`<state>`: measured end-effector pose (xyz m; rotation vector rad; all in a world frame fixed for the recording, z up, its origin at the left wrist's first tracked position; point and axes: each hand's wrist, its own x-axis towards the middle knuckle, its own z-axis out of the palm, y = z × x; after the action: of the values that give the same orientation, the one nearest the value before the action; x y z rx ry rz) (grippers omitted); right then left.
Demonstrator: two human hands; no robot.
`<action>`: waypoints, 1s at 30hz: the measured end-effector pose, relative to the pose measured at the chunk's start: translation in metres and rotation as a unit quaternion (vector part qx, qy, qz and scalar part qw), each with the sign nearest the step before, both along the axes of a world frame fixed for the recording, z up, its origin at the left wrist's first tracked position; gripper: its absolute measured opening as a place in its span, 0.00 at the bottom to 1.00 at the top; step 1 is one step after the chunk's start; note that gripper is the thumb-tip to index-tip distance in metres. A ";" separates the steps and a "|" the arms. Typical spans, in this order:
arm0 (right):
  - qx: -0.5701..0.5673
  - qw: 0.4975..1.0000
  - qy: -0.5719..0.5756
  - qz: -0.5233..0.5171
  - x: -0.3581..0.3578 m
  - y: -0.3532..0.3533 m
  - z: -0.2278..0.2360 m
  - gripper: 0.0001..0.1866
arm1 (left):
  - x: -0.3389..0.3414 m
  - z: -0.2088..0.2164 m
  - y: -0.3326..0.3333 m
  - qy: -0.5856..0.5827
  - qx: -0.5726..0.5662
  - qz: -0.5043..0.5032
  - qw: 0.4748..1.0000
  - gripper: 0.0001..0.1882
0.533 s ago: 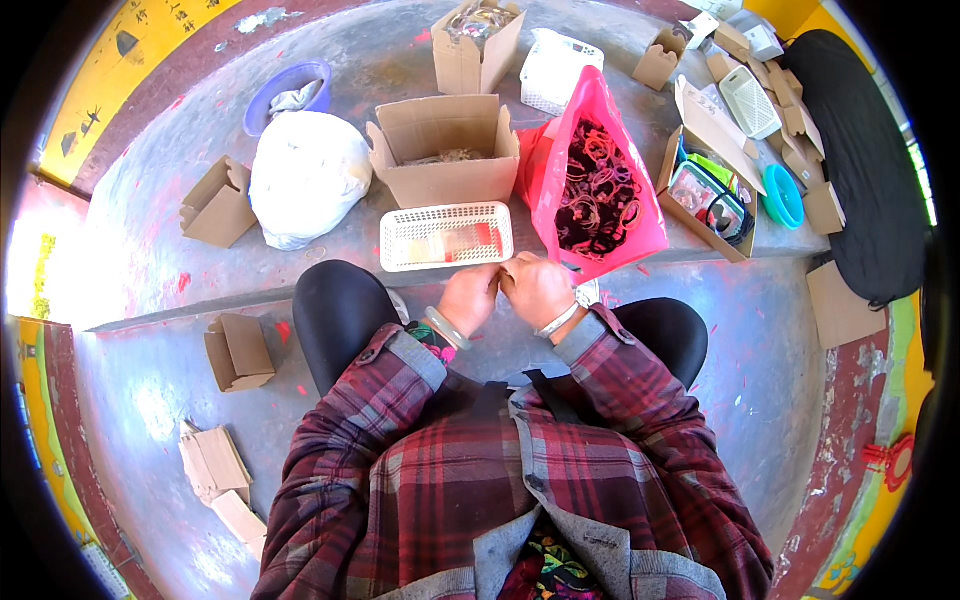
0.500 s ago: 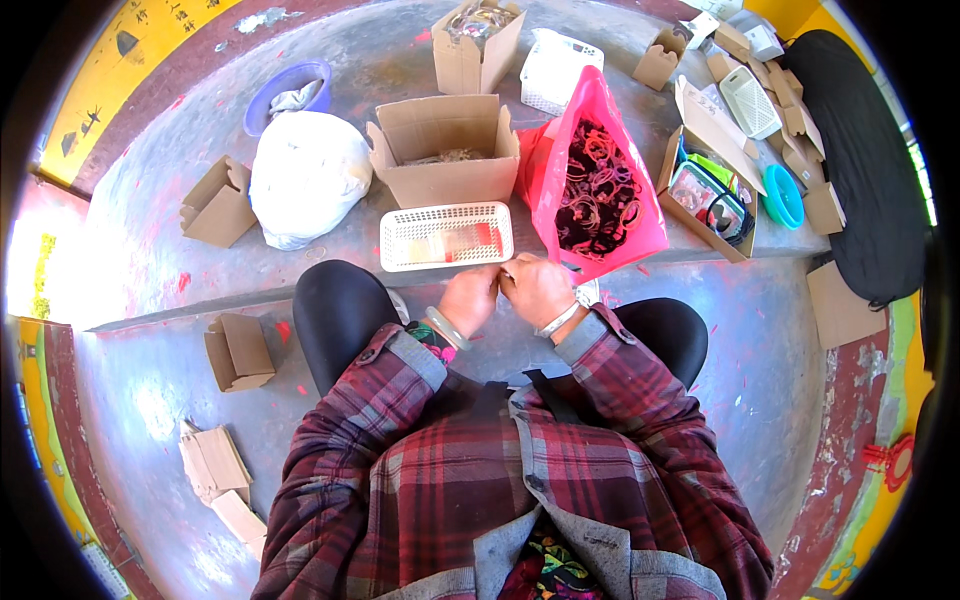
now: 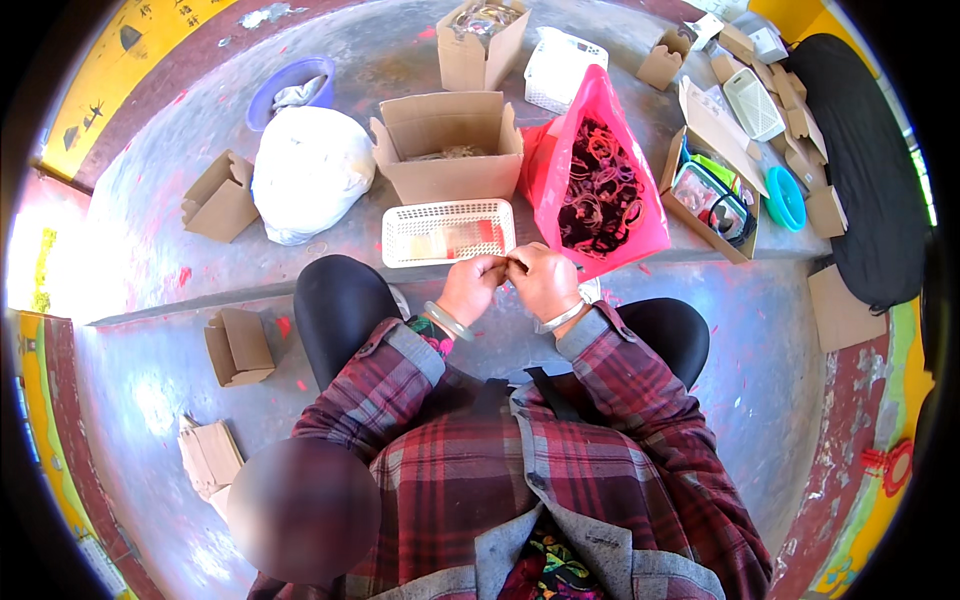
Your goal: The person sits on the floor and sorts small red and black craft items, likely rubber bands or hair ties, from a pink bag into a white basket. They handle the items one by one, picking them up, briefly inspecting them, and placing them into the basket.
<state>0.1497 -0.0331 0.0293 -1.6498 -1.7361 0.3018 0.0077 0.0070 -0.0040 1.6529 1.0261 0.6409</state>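
My left hand (image 3: 470,292) and my right hand (image 3: 543,284) meet fingertip to fingertip in front of my knees, both closed in a pinch. Whatever sits between the fingers is too small to make out. Just beyond them lies a white perforated plastic basket (image 3: 396,240) holding flat packets with a red part. To the right of the basket stands an open pink plastic bag (image 3: 548,215), full of dark and reddish hair-tie-like loops (image 3: 603,190). Behind the basket is an open cardboard box (image 3: 450,182) with some pale contents.
A stuffed white bag (image 3: 312,172) and a purple basin (image 3: 262,105) are at the left. Another cardboard box (image 3: 470,68) and a white basket (image 3: 550,95) stand farther back. Right of the pink bag is a box of mixed items (image 3: 705,230), near a teal basin (image 3: 785,198). A step edge (image 3: 220,302) crosses the floor.
Both hands have shifted slightly, the right one lifting and turning at the wrist, while the fingertips stay together. A blurred round patch now covers part of the left sleeve.
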 end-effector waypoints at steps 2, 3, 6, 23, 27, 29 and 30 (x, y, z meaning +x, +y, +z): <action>-0.025 0.999 0.024 0.007 0.001 0.001 0.000 0.06 | -0.001 -0.003 0.003 -0.047 -0.043 0.006 0.998 0.11; -0.034 0.999 0.032 0.013 0.001 0.002 0.000 0.07 | -0.001 -0.004 0.003 -0.026 -0.017 0.012 0.999 0.11; -0.054 0.998 0.027 0.016 0.000 0.002 0.001 0.08 | 0.000 -0.001 -0.001 0.026 0.088 0.027 0.995 0.10; -0.110 0.990 0.079 -0.044 0.009 0.003 0.005 0.07 | 0.001 -0.004 -0.003 0.008 0.179 0.015 0.984 0.08; -0.147 0.970 0.188 -0.043 0.027 0.002 0.009 0.06 | 0.002 0.005 -0.004 -0.093 -0.053 -0.004 0.994 0.10; -0.137 0.955 0.257 -0.048 0.041 -0.001 0.012 0.05 | 0.003 0.010 -0.006 -0.229 -0.153 0.005 0.961 0.11; -0.131 0.946 0.291 -0.051 0.048 -0.004 0.016 0.04 | 0.003 0.011 -0.005 -0.243 -0.179 0.010 0.953 0.11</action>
<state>0.1973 -0.0371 0.0453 -1.6087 -1.1955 0.9039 0.0108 0.0021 0.0073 1.0948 0.7427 0.7758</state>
